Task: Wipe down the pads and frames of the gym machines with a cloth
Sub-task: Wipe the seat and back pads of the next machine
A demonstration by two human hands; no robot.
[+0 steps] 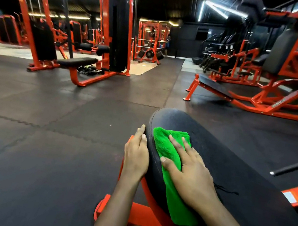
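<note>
A long black bench pad runs from the lower right toward the middle of the view, its rounded end pointing away from me. A bright green cloth lies on the pad near that end and hangs down its left side. My right hand presses flat on the cloth with the fingers spread. My left hand rests with straight fingers against the pad's left edge. The bench's orange frame shows below the pad between my forearms.
Black rubber floor tiles spread out to the left and ahead. A cable machine with a black seat pad stands at the back left. An orange plate-loaded machine stands at the right. A black-and-orange bar lies right of the pad.
</note>
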